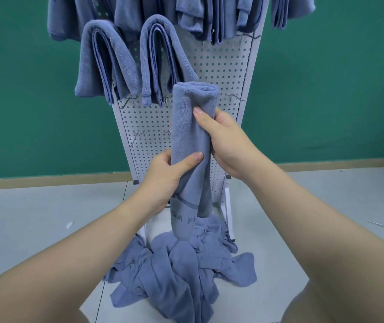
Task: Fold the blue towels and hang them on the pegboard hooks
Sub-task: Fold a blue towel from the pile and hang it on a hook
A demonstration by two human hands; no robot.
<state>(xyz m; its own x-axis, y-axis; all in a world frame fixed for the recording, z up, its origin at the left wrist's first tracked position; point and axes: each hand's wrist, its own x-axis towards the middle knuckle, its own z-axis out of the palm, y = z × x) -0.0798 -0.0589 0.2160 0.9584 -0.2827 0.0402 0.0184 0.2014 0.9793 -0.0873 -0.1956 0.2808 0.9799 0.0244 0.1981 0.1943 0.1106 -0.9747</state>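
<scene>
Both hands grasp the folded blue towel (pixel 189 145), which stands upright as a long narrow bundle in front of the pegboard (pixel 219 73). The left hand (pixel 165 176) has its grip wrapped round the lower middle of the bundle, thumb across the front face and fingers hidden behind. The right hand (pixel 223 138) has its grip on the right edge higher up, thumb pressed on the front near the upper third, fingers curled behind the cloth. The towel's top is a rounded fold; its lower end, showing pale printed letters, hangs down to touch the pile of loose blue towels (pixel 181 264) heaped on the floor (pixel 23 217) at the foot of the board.

On the white pegboard, 2 folded towels (pixel 107 66) hang side by side on hooks at the left, just above the held bundle, and more towels (pixel 209 15) hang in the row along the top edge. Bare wire hooks (pixel 232 97) stick out of the board to the right of the bundle and lower at the left. A green wall (pixel 326 78) stands behind.
</scene>
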